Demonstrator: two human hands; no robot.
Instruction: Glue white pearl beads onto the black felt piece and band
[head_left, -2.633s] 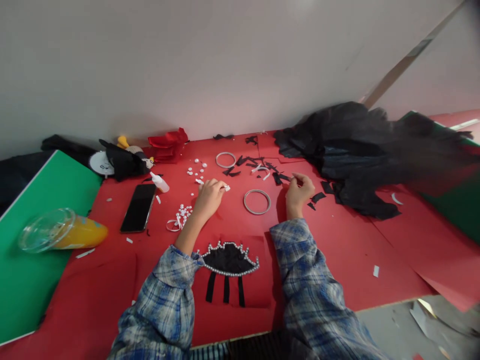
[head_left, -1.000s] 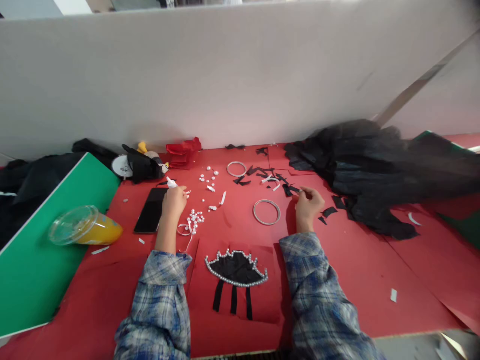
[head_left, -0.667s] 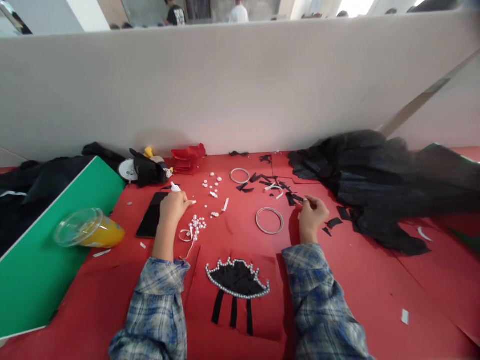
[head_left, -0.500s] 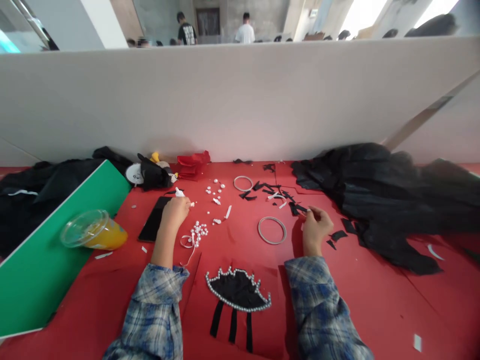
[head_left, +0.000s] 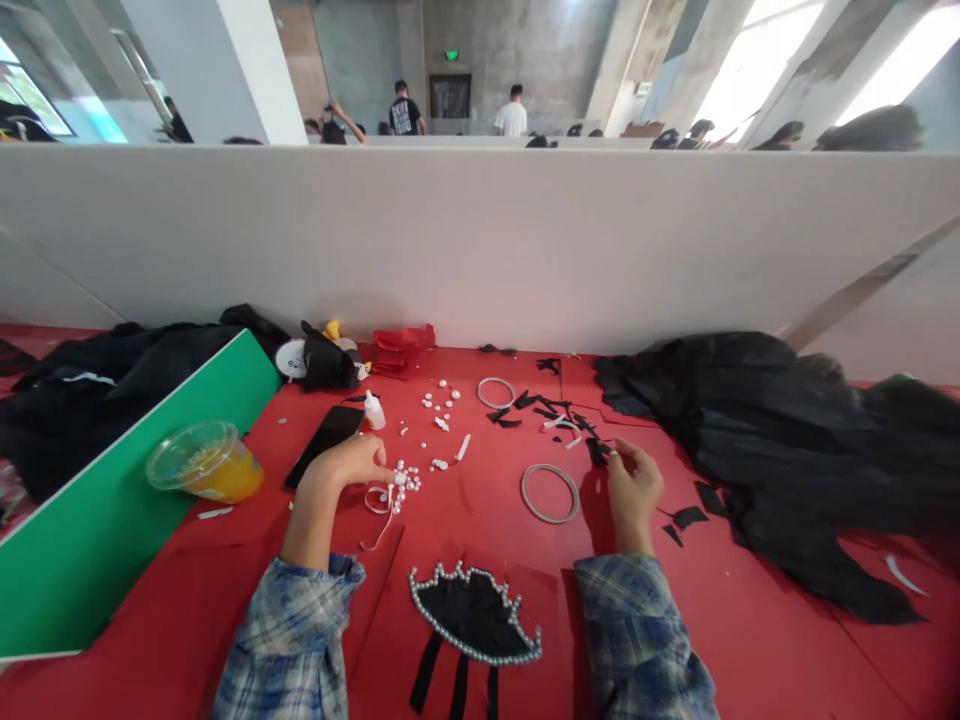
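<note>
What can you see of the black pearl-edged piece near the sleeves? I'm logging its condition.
The black pearl-edged piece lies flat on the red sheet between the two plaid sleeves. It looks like a fan-shaped black fabric cutout, bordered all round with small pearl beads, scalloped along the top. Three narrow black strips hang from its lower edge. Neither hand touches it.

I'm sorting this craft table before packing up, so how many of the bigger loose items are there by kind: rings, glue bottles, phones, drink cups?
Rings: 2
Glue bottles: 1
Phones: 1
Drink cups: 1
Total: 5
</note>
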